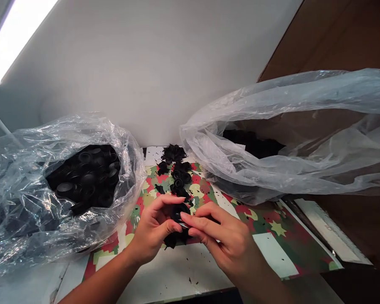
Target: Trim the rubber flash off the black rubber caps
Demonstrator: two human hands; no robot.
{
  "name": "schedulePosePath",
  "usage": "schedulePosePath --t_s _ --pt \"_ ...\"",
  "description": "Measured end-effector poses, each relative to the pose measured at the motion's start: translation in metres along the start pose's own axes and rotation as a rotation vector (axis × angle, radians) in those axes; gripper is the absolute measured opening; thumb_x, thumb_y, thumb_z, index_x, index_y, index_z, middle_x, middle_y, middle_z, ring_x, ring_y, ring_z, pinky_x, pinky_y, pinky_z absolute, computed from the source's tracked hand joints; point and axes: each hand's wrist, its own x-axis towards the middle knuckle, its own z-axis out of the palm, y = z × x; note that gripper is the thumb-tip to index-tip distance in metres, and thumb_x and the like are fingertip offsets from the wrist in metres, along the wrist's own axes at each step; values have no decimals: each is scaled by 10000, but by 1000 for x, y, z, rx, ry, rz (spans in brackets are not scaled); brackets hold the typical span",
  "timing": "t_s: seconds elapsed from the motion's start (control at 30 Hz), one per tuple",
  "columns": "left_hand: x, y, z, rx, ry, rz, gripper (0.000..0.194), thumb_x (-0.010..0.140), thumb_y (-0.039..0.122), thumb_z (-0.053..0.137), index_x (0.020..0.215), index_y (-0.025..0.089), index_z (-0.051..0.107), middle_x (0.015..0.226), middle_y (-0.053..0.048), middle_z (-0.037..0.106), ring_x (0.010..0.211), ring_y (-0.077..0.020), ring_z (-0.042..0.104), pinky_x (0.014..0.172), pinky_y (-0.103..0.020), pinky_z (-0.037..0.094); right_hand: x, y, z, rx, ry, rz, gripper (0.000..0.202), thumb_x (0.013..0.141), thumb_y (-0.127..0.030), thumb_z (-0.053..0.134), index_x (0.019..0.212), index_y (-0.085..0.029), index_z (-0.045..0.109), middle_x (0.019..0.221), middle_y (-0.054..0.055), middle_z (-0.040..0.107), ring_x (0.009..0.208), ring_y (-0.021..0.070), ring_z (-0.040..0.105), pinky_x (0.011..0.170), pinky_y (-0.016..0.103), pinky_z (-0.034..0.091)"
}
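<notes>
My left hand (153,226) grips a round black rubber part (178,212) between thumb and fingers, over the middle of the table. Close against that part, my right hand (226,236) pinches a small thin shiny tool (184,226). Most of the tool is hidden by the fingers, so its exact kind cannot be made out. Under and behind the hands lie black scraps (170,240) and several loose ribbed black rubber parts (178,183).
On the left, a clear plastic bag (131,156) holds many ribbed black parts (88,177). At right, another open plastic bag (256,181) has black pieces inside. A heap of black shreds (173,153) lies at the back on a patterned sheet (205,188). A bright lamp (15,33) hangs upper left.
</notes>
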Motion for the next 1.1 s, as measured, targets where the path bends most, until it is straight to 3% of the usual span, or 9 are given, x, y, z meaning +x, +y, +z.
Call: schedulePosePath --t_s 0.3,0.5,0.8,0.93,1.1 --pt "0 0 0 -11 -20 -8 351 700 252 922 1036 255 822 932 -48 736 864 -191 675 746 -251 563 -4 5 4 83 -7 43 265 1027 -209 563 1191 -215 771 845 32 621 665 112 652 572 194 568" --pt "1 -2 -1 -12 -14 -7 353 686 228 925 1025 259 831 944 -52 737 883 -185 678 773 -233 565 -7 7 5 96 -12 78 255 1039 -259 558 1191 -251 762 847 24 620 659 114 627 549 203 555" --pt "0 -5 -2 -35 -13 -17 353 708 278 924 1045 286 822 955 -22 735 883 -143 674 757 -163 547 -7 7 12 37 50 -4 265 1018 -134 553 1186 -189 750 844 26 607 679 103 656 579 178 566" --pt "0 -7 -4 -73 -47 -19 349 743 269 903 1077 296 807 987 -27 763 881 -147 698 714 -155 548 -7 5 15 -3 86 -7 253 1030 -158 541 1159 -176 757 829 27 602 657 98 648 568 170 566" --pt "-1 -7 -4 -80 -59 -23 354 757 217 890 1093 283 800 1012 -41 787 931 -167 720 790 -190 568 -9 3 16 35 76 28 265 1038 -168 527 1181 -185 750 849 34 612 691 105 673 601 178 591"
